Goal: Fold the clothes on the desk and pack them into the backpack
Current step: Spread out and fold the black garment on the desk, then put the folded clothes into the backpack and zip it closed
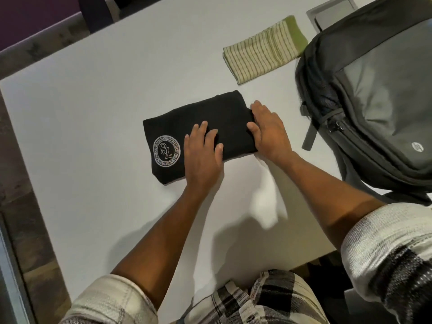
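Folding looks done: black shirt [198,134] lies folded mid-desk [93,113], left hand [202,152] flat on it, right hand [268,132] flat along its right edge. Striped shirt [264,50] folded beside backpack [374,90]. Packing both appears still left.

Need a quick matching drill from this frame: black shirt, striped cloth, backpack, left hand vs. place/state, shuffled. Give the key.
1. black shirt
2. striped cloth
3. backpack
4. left hand

A. lies at the desk's right edge, not visibly open
B. rests flat on the black fabric
C. folded, round logo showing, under both hands
D. folded, untouched, far side of the desk beside the bag

Pairs: 1-C, 2-D, 3-A, 4-B
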Motion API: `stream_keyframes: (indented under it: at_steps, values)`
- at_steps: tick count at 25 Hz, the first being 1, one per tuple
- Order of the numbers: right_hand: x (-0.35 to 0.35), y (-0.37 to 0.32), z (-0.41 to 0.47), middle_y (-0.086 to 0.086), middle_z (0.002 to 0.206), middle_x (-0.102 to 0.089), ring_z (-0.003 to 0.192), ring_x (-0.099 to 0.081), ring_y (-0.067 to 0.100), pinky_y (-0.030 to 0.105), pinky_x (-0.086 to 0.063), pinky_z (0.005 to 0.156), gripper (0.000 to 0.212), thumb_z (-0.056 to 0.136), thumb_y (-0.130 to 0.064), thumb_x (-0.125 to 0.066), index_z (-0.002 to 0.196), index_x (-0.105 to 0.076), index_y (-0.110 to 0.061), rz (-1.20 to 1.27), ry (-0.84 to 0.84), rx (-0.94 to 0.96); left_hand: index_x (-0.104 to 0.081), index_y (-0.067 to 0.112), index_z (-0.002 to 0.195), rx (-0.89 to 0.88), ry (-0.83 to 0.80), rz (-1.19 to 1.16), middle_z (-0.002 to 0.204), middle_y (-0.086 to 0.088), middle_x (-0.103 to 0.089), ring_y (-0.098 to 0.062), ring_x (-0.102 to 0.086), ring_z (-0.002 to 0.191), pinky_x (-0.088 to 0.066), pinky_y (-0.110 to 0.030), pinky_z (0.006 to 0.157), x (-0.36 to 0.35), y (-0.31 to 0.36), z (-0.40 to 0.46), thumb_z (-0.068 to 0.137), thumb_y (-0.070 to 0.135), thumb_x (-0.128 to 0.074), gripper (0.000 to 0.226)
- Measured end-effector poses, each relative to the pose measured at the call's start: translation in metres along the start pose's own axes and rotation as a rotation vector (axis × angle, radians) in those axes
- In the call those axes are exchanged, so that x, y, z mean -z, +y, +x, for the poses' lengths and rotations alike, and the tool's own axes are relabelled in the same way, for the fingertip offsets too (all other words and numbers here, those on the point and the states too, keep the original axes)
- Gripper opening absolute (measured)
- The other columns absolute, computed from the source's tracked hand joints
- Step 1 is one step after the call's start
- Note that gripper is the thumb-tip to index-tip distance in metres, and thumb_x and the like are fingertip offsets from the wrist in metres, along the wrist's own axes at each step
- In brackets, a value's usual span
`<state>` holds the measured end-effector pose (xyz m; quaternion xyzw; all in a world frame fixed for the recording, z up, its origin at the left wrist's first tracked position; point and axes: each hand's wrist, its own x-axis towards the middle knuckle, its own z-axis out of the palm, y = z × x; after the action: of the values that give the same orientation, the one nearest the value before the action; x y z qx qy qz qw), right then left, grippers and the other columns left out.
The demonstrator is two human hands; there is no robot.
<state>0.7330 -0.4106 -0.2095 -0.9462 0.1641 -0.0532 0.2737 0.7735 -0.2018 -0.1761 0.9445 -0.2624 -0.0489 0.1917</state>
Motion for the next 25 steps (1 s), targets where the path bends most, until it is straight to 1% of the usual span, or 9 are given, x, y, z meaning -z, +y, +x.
stream_keyframes:
  at_steps: [2,5,8,11,14,16,19,22,25]
  values:
    - [-0.006,0.015,0.006,0.006,0.117,-0.055,0.097,-0.051,0.024,0.048,-0.043,0.089,0.058,0.105,-0.054,-0.016,0.126,-0.049,-0.011,0.032,-0.005,-0.026,-0.057,0.011,0.134,-0.073,-0.038,-0.085,0.154,-0.011,-0.042,-0.029,-0.032,0.147,-0.027,-0.051,0.12,-0.01,0.011,0.032,0.099,0.026,-0.053,0.039]
    - [-0.016,0.025,0.015,0.011,0.141,-0.054,0.13,-0.048,0.029,0.053,-0.032,0.113,0.059,0.108,-0.045,-0.016,0.139,-0.051,-0.009,0.094,-0.005,-0.086,-0.052,0.008,0.139,-0.113,-0.112,-0.125,0.155,-0.012,-0.04,-0.028,-0.032,0.147,-0.028,-0.045,0.121,-0.022,0.027,0.079,0.099,0.027,-0.052,0.044]
    - [-0.018,0.032,0.024,0.01,0.156,-0.042,0.149,-0.03,0.024,0.04,-0.013,0.124,0.053,0.109,-0.034,-0.023,0.149,-0.045,-0.008,0.115,0.029,-0.098,-0.049,0.007,0.142,-0.147,-0.133,-0.103,0.155,-0.013,-0.04,-0.026,-0.035,0.144,-0.03,-0.038,0.119,-0.029,0.042,0.118,0.099,0.025,-0.053,0.047]
    - [-0.025,0.042,0.025,0.009,0.156,-0.042,0.149,-0.03,0.024,0.037,-0.012,0.125,0.048,0.108,-0.027,-0.029,0.15,-0.044,-0.007,0.004,0.071,0.001,-0.049,0.006,0.141,-0.207,-0.095,-0.04,0.148,-0.016,-0.045,-0.028,-0.043,0.136,-0.039,-0.04,0.113,-0.039,0.053,0.154,0.097,0.023,-0.055,0.047]
    - [-0.029,0.04,0.026,0.009,0.157,-0.041,0.149,-0.03,0.025,0.041,-0.013,0.125,0.048,0.106,-0.022,-0.033,0.15,-0.044,-0.008,-0.056,0.07,-0.005,-0.046,0.007,0.142,-0.224,-0.139,0.113,0.153,-0.015,-0.041,-0.031,-0.041,0.138,-0.039,-0.045,0.111,-0.055,0.056,0.188,0.089,0.022,-0.062,0.057]
    - [-0.029,0.039,0.025,0.009,0.157,-0.041,0.149,-0.03,0.025,0.043,-0.016,0.125,0.049,0.105,-0.024,-0.031,0.149,-0.045,-0.007,-0.082,0.068,-0.005,-0.048,0.011,0.139,-0.24,-0.144,0.229,0.151,-0.01,-0.044,-0.032,-0.044,0.134,-0.041,-0.048,0.106,-0.065,0.057,0.203,0.088,0.023,-0.061,0.053]
    - [-0.03,0.04,0.026,0.01,0.156,-0.042,0.149,-0.032,0.026,0.045,-0.018,0.124,0.05,0.105,-0.025,-0.031,0.148,-0.047,-0.006,-0.108,0.082,0.005,-0.06,0.013,0.12,-0.256,-0.031,0.26,0.128,-0.006,-0.061,-0.03,-0.057,0.109,-0.045,-0.044,0.088,-0.07,0.06,0.214,0.088,0.012,-0.054,0.032]
    - [-0.031,0.037,0.026,0.011,0.155,-0.045,0.147,-0.035,0.028,0.047,-0.022,0.123,0.049,0.103,-0.024,-0.034,0.146,-0.049,-0.005,-0.14,0.114,0.015,-0.063,0.008,0.103,-0.288,-0.019,0.296,0.102,-0.01,-0.067,-0.031,-0.062,0.085,-0.047,-0.04,0.067,-0.066,0.058,0.219,0.085,0.001,-0.059,0.019]
    - [-0.03,0.035,0.027,0.011,0.154,-0.046,0.146,-0.037,0.028,0.048,-0.024,0.122,0.05,0.1,-0.022,-0.035,0.145,-0.05,-0.006,-0.15,0.113,0.005,-0.059,0.006,0.111,-0.259,-0.122,0.263,0.099,-0.014,-0.066,-0.034,-0.063,0.082,-0.045,-0.039,0.061,-0.045,0.061,0.22,0.094,0.006,-0.055,0.017]
